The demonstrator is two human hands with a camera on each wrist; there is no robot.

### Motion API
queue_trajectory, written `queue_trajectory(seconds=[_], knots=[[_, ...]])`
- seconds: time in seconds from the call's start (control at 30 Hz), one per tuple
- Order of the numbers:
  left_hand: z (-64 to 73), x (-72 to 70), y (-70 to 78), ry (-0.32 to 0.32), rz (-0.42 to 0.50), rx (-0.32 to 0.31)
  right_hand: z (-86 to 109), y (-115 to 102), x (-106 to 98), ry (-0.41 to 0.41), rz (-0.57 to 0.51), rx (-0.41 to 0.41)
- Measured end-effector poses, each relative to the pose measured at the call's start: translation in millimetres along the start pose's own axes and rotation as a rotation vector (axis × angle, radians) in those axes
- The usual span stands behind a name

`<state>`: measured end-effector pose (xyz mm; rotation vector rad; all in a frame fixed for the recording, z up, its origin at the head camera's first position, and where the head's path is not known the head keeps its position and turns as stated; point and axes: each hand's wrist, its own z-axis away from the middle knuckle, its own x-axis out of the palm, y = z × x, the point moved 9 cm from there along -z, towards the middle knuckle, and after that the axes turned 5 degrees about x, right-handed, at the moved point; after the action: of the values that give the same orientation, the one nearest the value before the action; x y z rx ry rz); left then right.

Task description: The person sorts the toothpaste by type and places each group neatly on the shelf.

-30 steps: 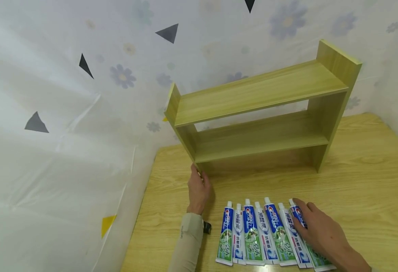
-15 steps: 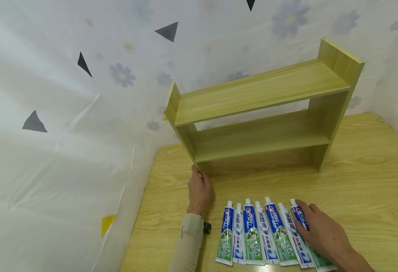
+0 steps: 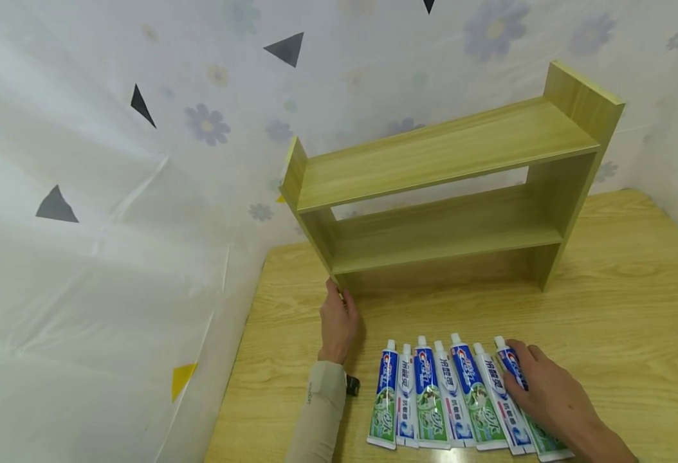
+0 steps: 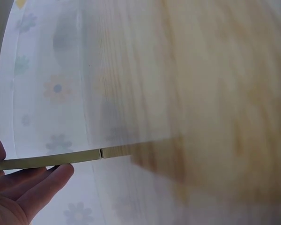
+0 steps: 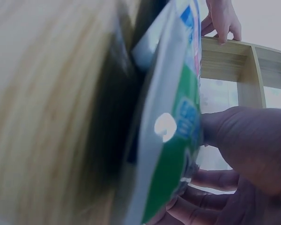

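A two-tier wooden shelf (image 3: 449, 154) stands on the table near the wall. My left hand (image 3: 339, 325) grips the low front of its left side panel. In the left wrist view the thumb and fingers lie on opposite faces of the panel edge (image 4: 51, 160). Several toothpaste tubes lie side by side in front of the shelf, caps toward it, Crest tubes (image 3: 428, 392) alternating with white-and-blue ones (image 3: 406, 395). My right hand (image 3: 553, 392) holds the rightmost Crest tube (image 3: 511, 365), covering much of it. In the right wrist view its green end (image 5: 173, 164) lies between thumb and fingers.
The wood-grain table (image 3: 634, 321) reaches back to a wall sheet (image 3: 339, 77) with printed flowers and dark triangles. Another pale sheet (image 3: 113, 289) hangs along the left side. A small black object (image 3: 352, 386) sits at the left wrist.
My right hand and the rightmost tube have shifted very slightly to the right, and the view has tilted a little. My left hand keeps its hold on the shelf.
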<state>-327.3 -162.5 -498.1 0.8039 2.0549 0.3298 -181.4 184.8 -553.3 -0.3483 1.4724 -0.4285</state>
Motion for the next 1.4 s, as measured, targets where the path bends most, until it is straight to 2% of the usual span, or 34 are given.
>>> queue_trajectory(seconds=[0.3,0.5,0.7,0.97,1.1,1.23,1.4], knots=[[1.7,2.5,-2.0,-0.024,0.005,-0.006,3.8,1.5,-6.4,0.012,-0.039,0.008],[-1.0,2.9,-2.0,-0.032,0.029,-0.019,3.8,-3.6,-16.6,0.061,-0.047,-0.02],[-2.0,2.0,-0.8,-0.025,0.017,-0.011,1.9,-7.8,-27.5,0.069,-0.052,-0.029],[-0.4,2.6,-0.3,-0.031,0.015,-0.005,-0.8,-14.1,-46.0,0.13,-0.067,-0.066],[-0.8,2.5,0.3,-0.028,0.004,0.011,0.3,-20.3,-59.2,0.202,-0.071,-0.103],[-0.7,2.1,-0.1,-0.028,0.008,0.008,0.5,-29.7,-79.3,0.31,-0.062,-0.17],[-0.5,2.2,-1.0,-0.031,0.0,0.001,-2.2,-40.8,-103.1,0.383,-0.041,-0.226]])
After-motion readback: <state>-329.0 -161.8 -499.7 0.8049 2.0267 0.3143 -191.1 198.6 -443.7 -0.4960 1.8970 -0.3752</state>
